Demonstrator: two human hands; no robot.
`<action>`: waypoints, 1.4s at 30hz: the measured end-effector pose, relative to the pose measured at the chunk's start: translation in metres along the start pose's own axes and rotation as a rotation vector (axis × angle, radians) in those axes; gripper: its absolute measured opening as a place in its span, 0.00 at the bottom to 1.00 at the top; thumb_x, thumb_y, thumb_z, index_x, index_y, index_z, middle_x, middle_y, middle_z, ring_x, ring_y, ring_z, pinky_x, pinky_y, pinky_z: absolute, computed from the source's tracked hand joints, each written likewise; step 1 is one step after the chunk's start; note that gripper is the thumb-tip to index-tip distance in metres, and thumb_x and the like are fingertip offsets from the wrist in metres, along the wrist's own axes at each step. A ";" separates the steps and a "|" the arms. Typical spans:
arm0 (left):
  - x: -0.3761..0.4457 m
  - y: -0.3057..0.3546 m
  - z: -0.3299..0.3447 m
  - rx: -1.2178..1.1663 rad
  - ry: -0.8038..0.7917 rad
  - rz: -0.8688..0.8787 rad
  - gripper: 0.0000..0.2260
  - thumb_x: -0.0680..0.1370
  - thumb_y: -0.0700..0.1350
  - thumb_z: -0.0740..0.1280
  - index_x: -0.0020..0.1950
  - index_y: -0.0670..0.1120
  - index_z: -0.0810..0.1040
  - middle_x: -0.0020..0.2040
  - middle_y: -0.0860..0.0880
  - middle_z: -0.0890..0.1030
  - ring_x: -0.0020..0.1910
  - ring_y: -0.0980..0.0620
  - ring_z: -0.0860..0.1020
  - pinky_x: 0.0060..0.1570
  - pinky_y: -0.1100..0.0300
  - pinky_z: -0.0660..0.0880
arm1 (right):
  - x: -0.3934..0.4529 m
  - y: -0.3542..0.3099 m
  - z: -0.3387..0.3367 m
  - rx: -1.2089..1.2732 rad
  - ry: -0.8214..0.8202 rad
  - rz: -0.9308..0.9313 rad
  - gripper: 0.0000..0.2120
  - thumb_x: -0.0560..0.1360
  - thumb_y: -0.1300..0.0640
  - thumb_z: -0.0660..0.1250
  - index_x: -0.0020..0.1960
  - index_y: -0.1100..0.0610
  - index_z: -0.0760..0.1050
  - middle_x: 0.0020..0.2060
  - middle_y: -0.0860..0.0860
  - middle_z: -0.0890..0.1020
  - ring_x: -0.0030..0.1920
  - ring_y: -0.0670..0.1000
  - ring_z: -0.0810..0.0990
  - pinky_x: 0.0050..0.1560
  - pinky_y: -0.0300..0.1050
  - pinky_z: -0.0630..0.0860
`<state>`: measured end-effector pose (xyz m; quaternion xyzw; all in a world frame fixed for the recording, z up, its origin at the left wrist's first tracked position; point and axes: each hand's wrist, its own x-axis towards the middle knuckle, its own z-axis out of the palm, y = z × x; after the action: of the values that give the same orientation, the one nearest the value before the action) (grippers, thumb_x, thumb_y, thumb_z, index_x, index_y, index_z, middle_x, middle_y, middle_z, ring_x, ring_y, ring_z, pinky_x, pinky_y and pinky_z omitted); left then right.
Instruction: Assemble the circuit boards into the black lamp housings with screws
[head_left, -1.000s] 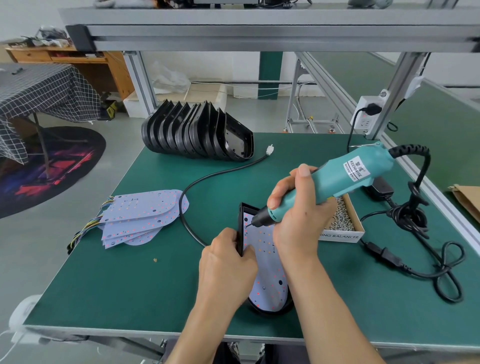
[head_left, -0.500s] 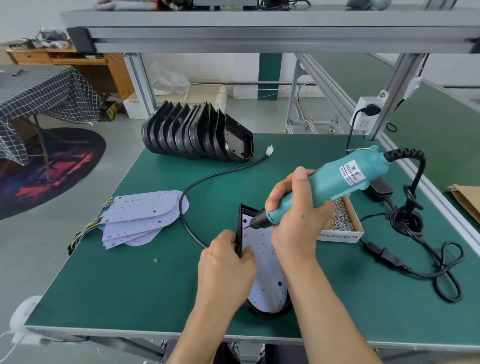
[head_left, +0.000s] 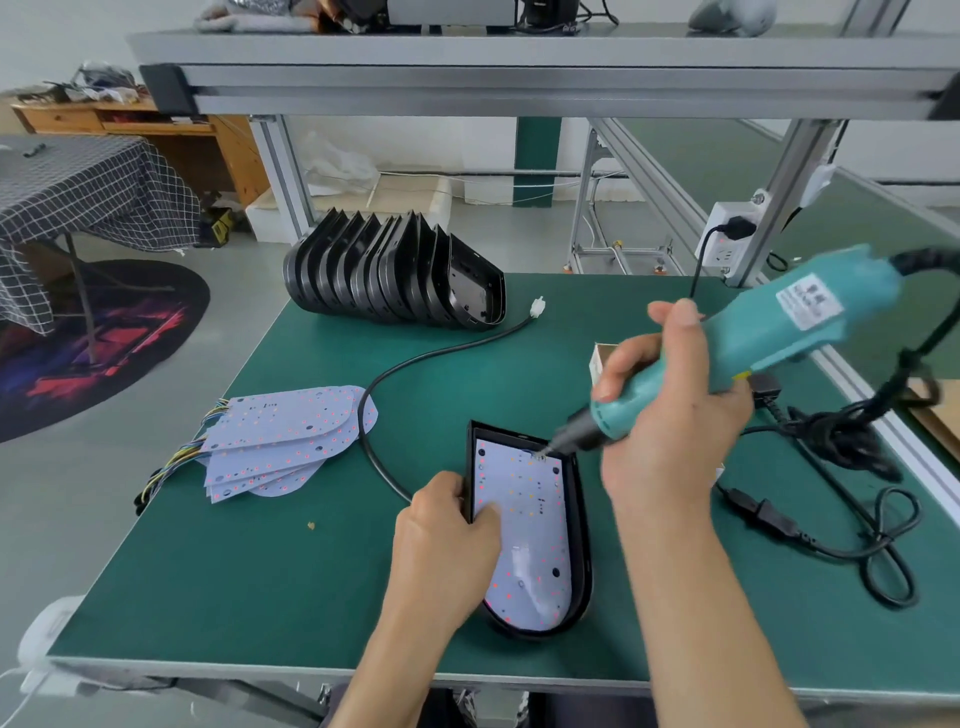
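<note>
One circuit board (head_left: 524, 530) sits in one black housing (head_left: 582, 545), left hand (head_left: 447, 540) gripping its rim, right hand (head_left: 670, 415) clasping one screwdriver (head_left: 769, 332)

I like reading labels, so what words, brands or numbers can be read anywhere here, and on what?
Nothing reads clearly.
White label on the teal electric screwdriver: print there, motion-blurred, unreadable.
Small white cardboard box behind the right hand: its lettering is hidden.
White circuit board in the black lamp housing: tiny marks, too small.

Bright even daylight, soft shadows; screwdriver (head_left: 769, 338) motion-blurred, edges bowed by wide-angle lens.
</note>
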<state>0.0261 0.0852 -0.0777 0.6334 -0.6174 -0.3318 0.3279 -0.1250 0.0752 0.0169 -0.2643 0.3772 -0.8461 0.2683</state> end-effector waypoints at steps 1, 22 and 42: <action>-0.001 -0.001 0.000 -0.016 -0.012 -0.006 0.15 0.77 0.45 0.69 0.36 0.46 0.65 0.25 0.58 0.69 0.32 0.42 0.74 0.28 0.59 0.64 | 0.006 -0.007 -0.010 -0.058 0.030 0.052 0.09 0.76 0.47 0.71 0.42 0.51 0.79 0.27 0.54 0.77 0.23 0.53 0.70 0.28 0.40 0.68; -0.003 -0.001 -0.010 -0.055 -0.081 -0.010 0.15 0.80 0.49 0.69 0.36 0.47 0.68 0.25 0.62 0.70 0.31 0.51 0.71 0.39 0.55 0.78 | 0.082 0.022 -0.080 -2.073 -0.436 0.204 0.13 0.77 0.44 0.67 0.50 0.53 0.72 0.38 0.49 0.74 0.43 0.57 0.77 0.35 0.44 0.70; -0.025 0.046 -0.068 -1.126 -0.387 -0.022 0.14 0.67 0.45 0.78 0.50 0.40 0.87 0.44 0.38 0.86 0.36 0.45 0.85 0.31 0.58 0.80 | -0.084 0.023 -0.040 -0.404 -0.658 0.236 0.15 0.84 0.62 0.67 0.66 0.47 0.81 0.59 0.49 0.86 0.61 0.50 0.83 0.67 0.58 0.76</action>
<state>0.0559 0.1100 -0.0013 0.2963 -0.3882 -0.7212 0.4913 -0.0845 0.1367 -0.0447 -0.5233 0.4575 -0.5885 0.4130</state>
